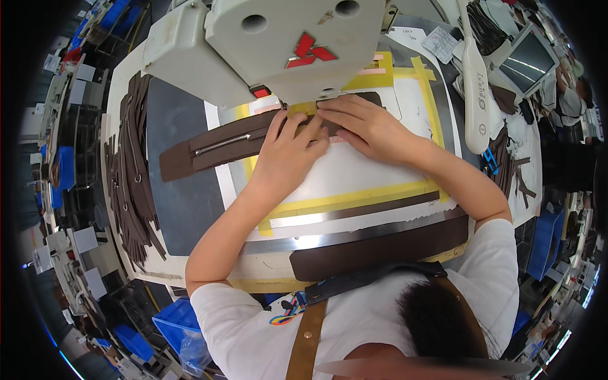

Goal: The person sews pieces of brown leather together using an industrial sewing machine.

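A long dark brown strip of fabric or leather [174,163] lies slantwise on the sewing machine's work surface, with a silver-toothed zipper [221,144] set into it. My left hand [282,158] rests on the strip with its fingers spread, just below the machine head. Right beside it, my right hand [373,126] lies with fingers stretched out over the strip's right part, fingertips close to the left hand's. A yellow piece [302,109] shows between the hands under the machine head. The spot where the needle meets the work is hidden by the head and my fingers.
The sewing machine head [297,44] hangs over the work. Brown zipper strips [132,171] are heaped at the left. Another brown panel [380,248] lies along the near edge. Yellow tape [354,195] borders a white sheet. A screen [525,60] stands at the far right.
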A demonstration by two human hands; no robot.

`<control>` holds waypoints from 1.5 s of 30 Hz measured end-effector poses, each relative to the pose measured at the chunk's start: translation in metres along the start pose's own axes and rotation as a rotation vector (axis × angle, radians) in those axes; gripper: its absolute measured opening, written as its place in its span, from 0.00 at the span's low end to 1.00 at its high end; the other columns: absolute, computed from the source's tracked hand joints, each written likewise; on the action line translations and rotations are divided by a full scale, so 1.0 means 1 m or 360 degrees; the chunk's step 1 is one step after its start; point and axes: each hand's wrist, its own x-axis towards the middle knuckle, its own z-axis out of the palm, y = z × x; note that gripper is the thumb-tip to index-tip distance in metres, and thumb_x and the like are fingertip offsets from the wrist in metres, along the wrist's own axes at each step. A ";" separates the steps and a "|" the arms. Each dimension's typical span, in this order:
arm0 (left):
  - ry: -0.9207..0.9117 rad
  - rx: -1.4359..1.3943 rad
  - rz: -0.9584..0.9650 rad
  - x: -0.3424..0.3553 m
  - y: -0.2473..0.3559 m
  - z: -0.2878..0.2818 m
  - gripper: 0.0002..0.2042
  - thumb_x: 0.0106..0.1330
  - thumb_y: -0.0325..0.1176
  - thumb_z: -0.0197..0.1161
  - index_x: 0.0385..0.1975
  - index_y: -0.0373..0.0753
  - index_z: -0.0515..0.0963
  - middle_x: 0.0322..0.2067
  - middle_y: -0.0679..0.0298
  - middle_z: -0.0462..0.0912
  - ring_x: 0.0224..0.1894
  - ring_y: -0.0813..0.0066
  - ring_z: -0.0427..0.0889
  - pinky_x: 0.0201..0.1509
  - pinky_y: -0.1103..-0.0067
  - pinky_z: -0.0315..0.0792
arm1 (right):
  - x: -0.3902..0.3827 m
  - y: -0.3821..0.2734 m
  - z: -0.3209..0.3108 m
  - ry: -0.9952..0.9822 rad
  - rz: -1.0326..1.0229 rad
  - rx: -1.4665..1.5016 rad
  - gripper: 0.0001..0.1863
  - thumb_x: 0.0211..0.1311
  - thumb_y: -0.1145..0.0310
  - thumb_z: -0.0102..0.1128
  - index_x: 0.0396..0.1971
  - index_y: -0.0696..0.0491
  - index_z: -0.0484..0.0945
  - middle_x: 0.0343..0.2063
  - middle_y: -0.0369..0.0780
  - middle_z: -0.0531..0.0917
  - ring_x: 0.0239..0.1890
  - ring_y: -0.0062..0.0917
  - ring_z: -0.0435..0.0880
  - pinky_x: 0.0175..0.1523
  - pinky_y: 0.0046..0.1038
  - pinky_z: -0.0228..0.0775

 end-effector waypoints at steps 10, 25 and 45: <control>0.0092 -0.0193 -0.0087 -0.005 -0.005 0.003 0.13 0.64 0.35 0.70 0.48 0.44 0.85 0.62 0.67 0.80 0.64 0.61 0.74 0.77 0.53 0.62 | -0.001 0.002 -0.006 -0.0011 -0.0064 -0.0129 0.27 0.62 0.68 0.72 0.62 0.55 0.82 0.63 0.40 0.83 0.63 0.36 0.81 0.68 0.38 0.73; -0.0165 -0.0198 -0.0082 -0.005 -0.010 0.004 0.20 0.69 0.43 0.68 0.60 0.48 0.82 0.72 0.71 0.73 0.75 0.61 0.66 0.81 0.47 0.52 | -0.036 0.007 -0.026 -0.0242 -0.0004 -0.0170 0.26 0.70 0.57 0.68 0.66 0.47 0.80 0.69 0.40 0.78 0.74 0.37 0.73 0.79 0.42 0.62; -0.0232 -0.0212 -0.0031 -0.005 -0.014 0.000 0.19 0.70 0.42 0.66 0.61 0.50 0.82 0.74 0.70 0.72 0.75 0.57 0.65 0.78 0.49 0.55 | -0.049 0.020 -0.057 -0.0075 0.0207 -0.0033 0.22 0.65 0.82 0.60 0.59 0.56 0.83 0.61 0.45 0.85 0.67 0.39 0.81 0.74 0.38 0.72</control>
